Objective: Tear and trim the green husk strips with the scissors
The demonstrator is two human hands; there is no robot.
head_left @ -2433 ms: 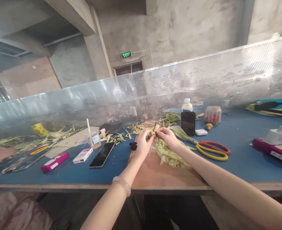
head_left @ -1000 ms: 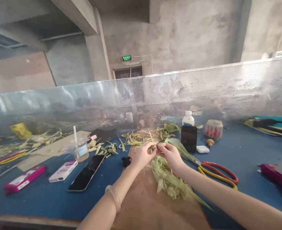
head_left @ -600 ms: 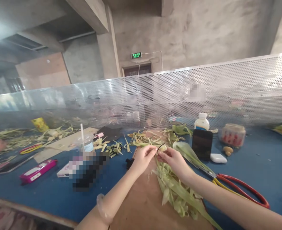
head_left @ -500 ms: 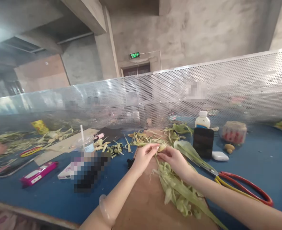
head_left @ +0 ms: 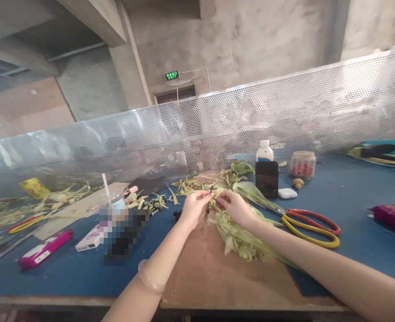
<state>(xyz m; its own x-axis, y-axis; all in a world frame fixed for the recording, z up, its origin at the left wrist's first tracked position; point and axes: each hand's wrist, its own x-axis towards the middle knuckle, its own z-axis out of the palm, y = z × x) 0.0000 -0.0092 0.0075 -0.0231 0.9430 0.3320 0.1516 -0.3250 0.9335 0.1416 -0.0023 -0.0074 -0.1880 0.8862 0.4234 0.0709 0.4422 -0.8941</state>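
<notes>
My left hand (head_left: pixel 192 207) and my right hand (head_left: pixel 233 205) meet above a brown board (head_left: pixel 210 273), both pinching a small green husk piece (head_left: pixel 214 195) with a thin dark stem between the fingertips. A clear bangle sits on my left wrist. Under my right hand lies a pile of pale green husk leaves (head_left: pixel 238 230). More torn strips (head_left: pixel 197 184) lie just beyond the hands.
Red and yellow scissors (head_left: pixel 309 222) lie to the right. A dark phone (head_left: pixel 266 178), white bottle (head_left: pixel 265 152), jar (head_left: pixel 301 163) and earbud case (head_left: pixel 287 193) stand behind. A drink cup (head_left: pixel 111 199) and pink box (head_left: pixel 43 252) are on the left. A perforated metal screen (head_left: pixel 284 116) backs the blue table (head_left: pixel 351 188).
The view swung and tilted while both hands stayed together on the husk piece. The hands now sit slightly lower over the leaf pile, with a strip hanging from the left fingers.
</notes>
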